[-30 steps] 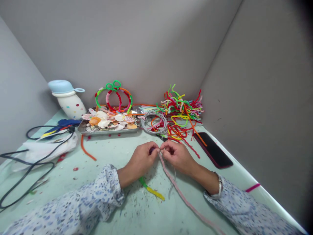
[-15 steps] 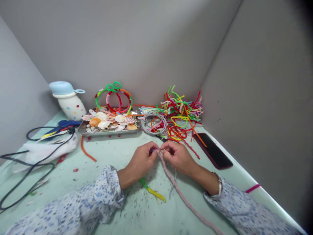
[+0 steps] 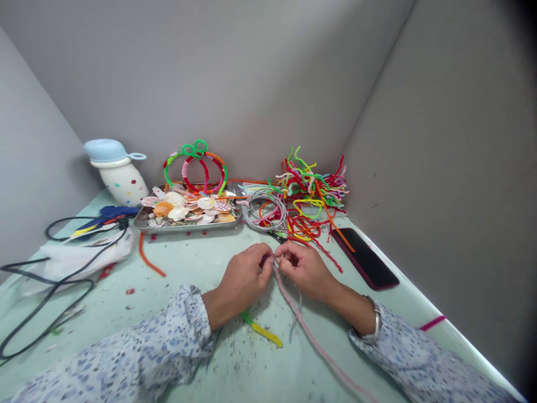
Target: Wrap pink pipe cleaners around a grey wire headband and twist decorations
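Note:
My left hand [image 3: 247,275] is closed in a pinch, its fingertips meeting those of my right hand [image 3: 308,271] over the table. A pale pink pipe cleaner [image 3: 308,331] runs from between the fingertips down toward the table's near edge. Below my left hand a green and yellow pipe cleaner strand [image 3: 264,331] comes out; the hand covers its upper part. A thin grey wire [image 3: 294,323] hangs beneath my right hand, behind the pink strand. The fingers hide the exact spot where these pieces meet.
Beyond my hands stand a metal tray [image 3: 188,228] of shells, a coil of grey wire [image 3: 265,226] and a heap of coloured pipe cleaners [image 3: 312,182]. A phone [image 3: 367,260] lies right. At left are a bottle [image 3: 121,182], black cable [image 3: 54,284] and plastic bag [image 3: 84,258].
My left hand has turned slightly, and the purple bit between its fingers is now mostly covered. The green and yellow strand has shifted a little. My right hand stays nearly still.

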Motion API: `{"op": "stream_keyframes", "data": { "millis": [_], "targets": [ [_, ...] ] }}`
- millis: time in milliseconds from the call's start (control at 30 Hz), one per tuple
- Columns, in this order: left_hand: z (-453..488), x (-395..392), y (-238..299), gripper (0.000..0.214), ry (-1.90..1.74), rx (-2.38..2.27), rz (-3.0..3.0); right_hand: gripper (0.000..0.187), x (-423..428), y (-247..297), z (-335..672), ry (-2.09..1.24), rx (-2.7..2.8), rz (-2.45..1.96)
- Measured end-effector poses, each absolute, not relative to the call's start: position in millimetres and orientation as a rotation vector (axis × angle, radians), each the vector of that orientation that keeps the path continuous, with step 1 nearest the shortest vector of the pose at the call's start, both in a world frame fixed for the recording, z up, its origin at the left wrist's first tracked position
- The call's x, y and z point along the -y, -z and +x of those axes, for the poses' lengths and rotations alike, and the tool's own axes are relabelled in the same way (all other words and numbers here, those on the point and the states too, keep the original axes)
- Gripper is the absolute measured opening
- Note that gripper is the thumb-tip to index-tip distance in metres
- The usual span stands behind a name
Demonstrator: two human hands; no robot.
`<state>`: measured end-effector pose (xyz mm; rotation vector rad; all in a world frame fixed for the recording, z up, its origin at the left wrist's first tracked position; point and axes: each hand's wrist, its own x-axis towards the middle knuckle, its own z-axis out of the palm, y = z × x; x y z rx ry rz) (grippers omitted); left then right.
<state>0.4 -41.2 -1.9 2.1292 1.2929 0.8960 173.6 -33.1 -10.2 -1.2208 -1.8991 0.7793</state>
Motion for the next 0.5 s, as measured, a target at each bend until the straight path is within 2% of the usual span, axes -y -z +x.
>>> {"op": "stream_keyframes", "data": {
  "millis": [500],
  "targets": [
    [-0.3, 41.4, 5.6, 0.014, -0.886, -1.283, 2.179, 0.011, 32.5, 12.0, 175.2, -0.838, 1.873, -1.220]
  ]
}}
